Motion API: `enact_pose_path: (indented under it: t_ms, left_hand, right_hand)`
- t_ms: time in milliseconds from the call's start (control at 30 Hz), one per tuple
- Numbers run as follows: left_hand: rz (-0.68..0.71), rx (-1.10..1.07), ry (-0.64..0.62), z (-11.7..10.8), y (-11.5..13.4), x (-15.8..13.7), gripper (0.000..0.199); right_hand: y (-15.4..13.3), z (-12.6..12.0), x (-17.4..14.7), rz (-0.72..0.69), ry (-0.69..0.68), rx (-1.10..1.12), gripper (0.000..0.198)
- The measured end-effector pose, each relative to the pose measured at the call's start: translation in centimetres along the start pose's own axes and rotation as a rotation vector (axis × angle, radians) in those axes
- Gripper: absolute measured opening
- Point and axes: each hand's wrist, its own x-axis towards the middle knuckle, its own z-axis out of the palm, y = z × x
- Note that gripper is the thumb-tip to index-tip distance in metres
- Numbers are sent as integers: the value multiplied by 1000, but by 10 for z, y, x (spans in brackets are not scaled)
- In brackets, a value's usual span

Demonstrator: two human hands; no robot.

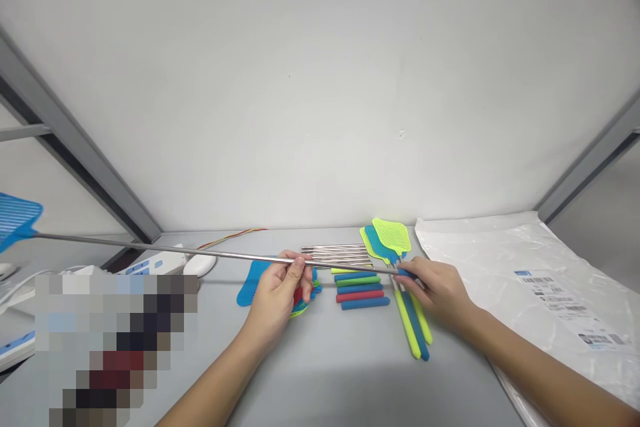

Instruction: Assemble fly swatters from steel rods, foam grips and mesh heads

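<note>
My left hand (275,290) pinches the long metal rod (150,246) of a fly swatter near its middle. At the rod's far left end is a blue swatter head (17,217), cut off by the frame edge. The fingers of my right hand (440,287) close around a blue handle (406,273) at the rod's right end; they partly hide it. Beneath that hand lie several fly swatters with lime (393,235) and blue heads. Between my hands rest loose blue, green and red handles (360,296). Loose swatter heads (251,285) lie partly behind my left hand.
Several metal rods (335,251) lie near the back wall. A white plastic package (500,260) with labels covers the table's right side. To the left are a white computer mouse (199,265), white power strips (157,261) and a pixelated patch. Grey frame posts flank the table.
</note>
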Motion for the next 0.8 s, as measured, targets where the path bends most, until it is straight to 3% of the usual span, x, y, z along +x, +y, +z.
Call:
enact_pose_path:
  t_ms: [333, 800]
  left_hand:
    - [19, -9, -31, 0, -5, 0, 22]
    - [20, 33, 41, 5, -4, -1, 31]
  right_hand:
    - [-1, 0, -1, -12, 54, -5, 10]
    - [-1, 1, -1, 22, 25, -1, 12]
